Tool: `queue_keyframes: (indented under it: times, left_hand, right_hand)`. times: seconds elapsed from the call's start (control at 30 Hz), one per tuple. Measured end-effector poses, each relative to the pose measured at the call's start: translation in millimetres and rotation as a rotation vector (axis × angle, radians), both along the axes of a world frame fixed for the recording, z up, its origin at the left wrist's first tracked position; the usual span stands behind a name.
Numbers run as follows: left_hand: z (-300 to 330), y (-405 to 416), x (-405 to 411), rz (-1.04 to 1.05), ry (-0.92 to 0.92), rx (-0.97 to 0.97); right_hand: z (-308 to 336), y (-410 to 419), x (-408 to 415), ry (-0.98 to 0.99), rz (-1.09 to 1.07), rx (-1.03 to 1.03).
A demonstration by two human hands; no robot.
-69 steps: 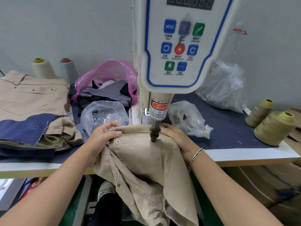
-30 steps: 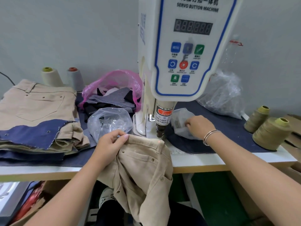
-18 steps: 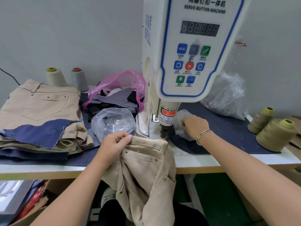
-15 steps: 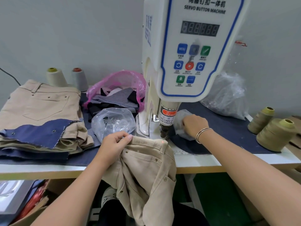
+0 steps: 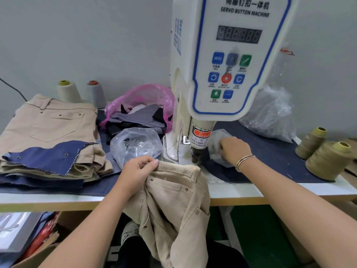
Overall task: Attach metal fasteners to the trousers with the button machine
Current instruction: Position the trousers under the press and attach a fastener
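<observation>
The left hand (image 5: 138,169) pinches the waistband of the khaki trousers (image 5: 173,196), which drape off the table (image 5: 270,192) edge, waistband running left to right just in front of the button machine's punch (image 5: 195,156). The right hand (image 5: 232,150), nearer the small clear fastener bag (image 5: 217,144) right of the punch, has fingers curled into it; whether it holds a fastener is hidden. Open table lies rightward
</observation>
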State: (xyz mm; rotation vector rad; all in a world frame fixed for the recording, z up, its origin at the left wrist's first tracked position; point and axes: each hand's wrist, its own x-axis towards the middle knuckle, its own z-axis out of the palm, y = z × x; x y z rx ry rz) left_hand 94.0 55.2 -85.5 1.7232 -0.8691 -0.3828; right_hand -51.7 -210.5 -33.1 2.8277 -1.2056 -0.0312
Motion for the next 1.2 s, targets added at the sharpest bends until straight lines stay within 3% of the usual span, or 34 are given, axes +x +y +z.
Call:
queue_keyframes:
  times: [0.1, 0.2, 0.3, 0.4, 0.5, 0.67, 0.8, 0.9, 0.97, 1.1, 1.2]
  left_hand:
    - [0.5, -0.8, 0.7, 0.001, 0.0, 0.008]
    - [0.2, -0.6, 0.4, -0.006, 0.015, 0.005]
    - [2.2, -0.7, -0.7, -0.027, 0.005, 0.001]
    - [5.4, 3.5, -3.8, -0.133, 0.028, -0.019]
    - [8.5, 5.4, -7.5, -0.2, 0.075, 0.01]
    - [22.5, 2.5, -8.8, -0.177, 0.259, -0.005]
    - [32.0, 3.2, -16.2, -0.495, 0.415, 0.033]
    - [40.5, -3.6, -22.8, -0.611, 0.323, 0.155]
    - [46.6, -11.7, -30.9, -0.586, 0.341, 0.048]
    - [56.3, -23.4, -47.9, -0.406, 0.672, -0.187]
    - [56.8, -14.2, -59.1, -0.742, 0.673, 0.049]
  right_hand:
    - [2.0, 1.6, -9.6, -0.189, -0.046, 0.073]
    - [13.1, 11.2, -23.9, -0.569, -0.093, 0.191]
    - [23.0, 50.2, -36.6, -1.076, -0.255, 0.875]
    - [10.6, 97.7, -45.3, -1.081, -0.285, 1.417]
    - [2.6, 118.8, -43.8, -1.085, -0.33, 1.687]
    - [5.2, 117.2, -43.6, -1.051, -0.332, 1.693]
    - [8.0, 110.8, -48.3, -1.009, -0.325, 1.616]
    - [4.8, 111.9, -48.9, -1.02, -0.349, 1.658]
    - [3.2, 112.9, -46.8, -1.047, -0.346, 1.668]
    - [2.0, 107.0, -44.4, -1.182, -0.432, 1.632]
    - [1.2, 105.6, -46.1, -1.224, -0.46, 1.634]
